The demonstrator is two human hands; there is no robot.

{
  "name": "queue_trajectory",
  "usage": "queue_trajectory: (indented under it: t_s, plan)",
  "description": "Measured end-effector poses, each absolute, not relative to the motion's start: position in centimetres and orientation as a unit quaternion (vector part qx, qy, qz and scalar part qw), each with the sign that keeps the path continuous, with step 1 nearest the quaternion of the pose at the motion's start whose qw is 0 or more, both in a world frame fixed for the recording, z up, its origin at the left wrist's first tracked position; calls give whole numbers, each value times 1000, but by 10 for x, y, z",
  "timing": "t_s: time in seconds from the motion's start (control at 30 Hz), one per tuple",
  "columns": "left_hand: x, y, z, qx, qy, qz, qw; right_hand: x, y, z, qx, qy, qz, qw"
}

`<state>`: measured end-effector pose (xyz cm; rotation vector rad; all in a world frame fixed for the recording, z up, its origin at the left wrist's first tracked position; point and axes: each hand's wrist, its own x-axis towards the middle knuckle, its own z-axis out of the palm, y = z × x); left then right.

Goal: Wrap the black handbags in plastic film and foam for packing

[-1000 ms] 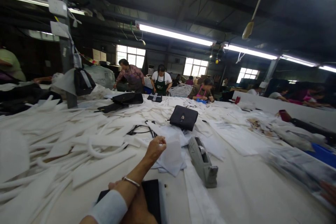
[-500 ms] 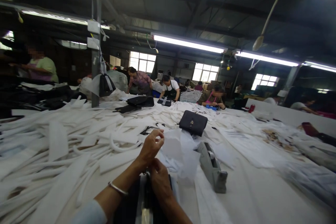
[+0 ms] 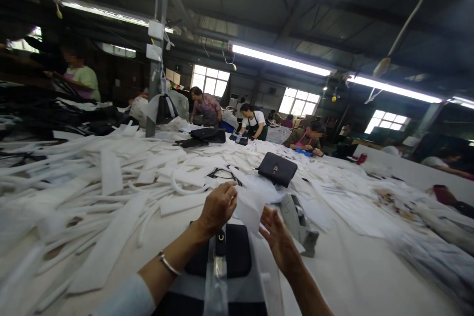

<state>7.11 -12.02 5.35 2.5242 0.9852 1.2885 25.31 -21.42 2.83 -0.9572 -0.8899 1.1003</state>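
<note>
My left hand (image 3: 218, 209) is closed, its fingertips pinched at the edge of a thin white translucent sheet (image 3: 249, 207). My right hand (image 3: 277, 237) is open to the right of the sheet, fingers apart. Below and between my hands lies a black bag (image 3: 239, 252) with a grey band, a buckle strap and a clear plastic strip down its middle. A grey tape dispenser (image 3: 299, 224) stands just beyond my right hand. Farther back, a second black bag (image 3: 277, 169) with a metal clasp rests on the white material.
White foam strips (image 3: 111, 237) cover the left side of the table. Plastic sheets (image 3: 425, 237) lie to the right. A post (image 3: 152, 94) rises at the back left. Several people work beyond, one in a white shirt (image 3: 255, 121). More black bags (image 3: 207, 136) lie at the back.
My right hand has moved away from my left, to the right, and opened. The black bag between them is now uncovered. The view has shifted slightly left.
</note>
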Motion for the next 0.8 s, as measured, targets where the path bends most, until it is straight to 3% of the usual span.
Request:
queue_trajectory:
  t_s: [0.1,0.2,0.3,0.4,0.47,0.8]
  plan:
    - [73,-135,53,858,309,403,81,236,-217,39,-440,-429,462,640]
    - [74,-142,48,820,307,457,158,228,-214,41,-433,-378,469,670]
    - [72,-142,43,724,328,502,340,226,-214,40,-411,-361,499,672]
    - [70,-139,39,644,281,439,560,229,-217,37,-425,-377,502,653]
    - [70,-139,38,602,262,413,631,235,-217,34,-450,-395,484,638]
    - [62,-135,23,478,305,489,662,303,-229,-23,-627,-521,333,475]
